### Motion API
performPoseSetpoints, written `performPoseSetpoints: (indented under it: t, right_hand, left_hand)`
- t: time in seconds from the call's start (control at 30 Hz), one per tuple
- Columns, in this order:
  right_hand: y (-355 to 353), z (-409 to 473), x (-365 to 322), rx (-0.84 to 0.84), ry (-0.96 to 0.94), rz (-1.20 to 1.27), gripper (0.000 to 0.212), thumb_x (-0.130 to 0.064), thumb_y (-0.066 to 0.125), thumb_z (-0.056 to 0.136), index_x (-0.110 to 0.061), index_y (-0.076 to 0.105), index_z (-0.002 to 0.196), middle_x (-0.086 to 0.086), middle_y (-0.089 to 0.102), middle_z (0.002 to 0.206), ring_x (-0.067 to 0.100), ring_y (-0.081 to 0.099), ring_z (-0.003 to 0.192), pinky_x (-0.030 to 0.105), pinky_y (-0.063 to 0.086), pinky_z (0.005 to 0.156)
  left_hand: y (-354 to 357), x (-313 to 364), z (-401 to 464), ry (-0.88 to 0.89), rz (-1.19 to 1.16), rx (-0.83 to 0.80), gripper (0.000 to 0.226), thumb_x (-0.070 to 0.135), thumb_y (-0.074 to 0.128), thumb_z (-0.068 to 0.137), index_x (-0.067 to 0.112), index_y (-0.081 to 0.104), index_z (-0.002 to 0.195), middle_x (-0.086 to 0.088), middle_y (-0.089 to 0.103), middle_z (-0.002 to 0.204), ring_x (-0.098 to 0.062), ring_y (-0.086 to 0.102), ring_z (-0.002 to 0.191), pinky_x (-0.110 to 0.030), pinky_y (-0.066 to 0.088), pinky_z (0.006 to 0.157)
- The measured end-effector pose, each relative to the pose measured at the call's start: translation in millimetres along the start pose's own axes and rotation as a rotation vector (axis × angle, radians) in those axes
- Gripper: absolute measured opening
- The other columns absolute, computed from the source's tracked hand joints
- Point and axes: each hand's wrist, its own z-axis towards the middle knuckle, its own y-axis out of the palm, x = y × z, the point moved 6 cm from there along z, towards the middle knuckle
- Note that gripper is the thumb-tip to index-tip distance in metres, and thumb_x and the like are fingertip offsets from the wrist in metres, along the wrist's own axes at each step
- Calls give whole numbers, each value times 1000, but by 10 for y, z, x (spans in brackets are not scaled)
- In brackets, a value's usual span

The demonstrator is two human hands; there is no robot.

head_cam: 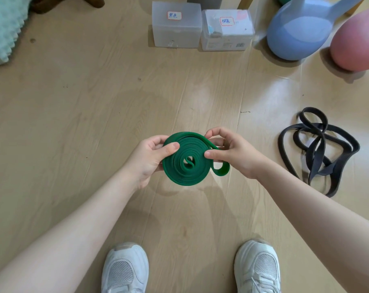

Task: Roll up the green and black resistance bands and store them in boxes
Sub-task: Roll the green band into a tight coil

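Fingers [175, 146] of the left hand [152, 157] and right hand [228, 153] pinch opposite edges of the coiled green band [185, 168], held above the floor [94, 102]. 1 short tail loop [220, 169] hangs free at the right. Risk: a slackened pinch lets the elastic coil spring open. The black band [319, 149] lies unrolled at right; 2 boxes [176, 28] stand far.

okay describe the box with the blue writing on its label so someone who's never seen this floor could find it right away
Look to the far edge of the wooden floor, left of the big blue kettlebell. Two frosted plastic boxes stand side by side there. It is the right-hand box, next to the kettlebell; its neighbour, the left-hand box, has a label with dark writing.
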Motion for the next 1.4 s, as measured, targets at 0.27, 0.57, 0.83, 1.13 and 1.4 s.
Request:
performPoseSetpoints:
  t: [0.27,0.57,0.83,1.13,1.4]
  right_hand:
    - [85,54,-129,-74,-4,-262,29,1,67,80,-23,57,94,12,67,106,23,67,86,33,54,81]
    - [160,111,-132,-115,-11,-246,28,0,67,80,-21,60,97,1,71,96,18,68,82,28,56,78]
    - [6,98,-41,-47,-41,-15,26,-7,56,89,-26,57,107,-2,65,113,14,64,100,30,52,91]
    - [284,121,10,134,-88,212,24,-14,50,94,-28,50,114,5,64,105,15,66,90,33,57,77]
    - [411,271,-262,108,-114,144,55,-7,65,83,-30,40,127,7,61,109,18,70,84,35,59,64]
  left_hand:
    - [11,53,37,-63,477,-195,35,16,75,73,18,59,103,-2,67,103,-16,66,89,-25,51,79]
    - [48,70,4,-10,469,-175,35,11,73,76,26,54,101,0,63,100,-16,65,77,-32,56,66]
    - [-212,63,35,-19,123,46,25,11,67,80,24,55,98,1,68,98,-12,67,71,-25,54,52]
    - [-278,33,40,-36,-142,232,31,16,65,84,16,50,111,2,67,98,-17,66,75,-30,54,55]
    - [-296,218,64,28,-77,140,42,20,64,84,26,40,118,-1,62,114,-21,68,89,-37,58,63]
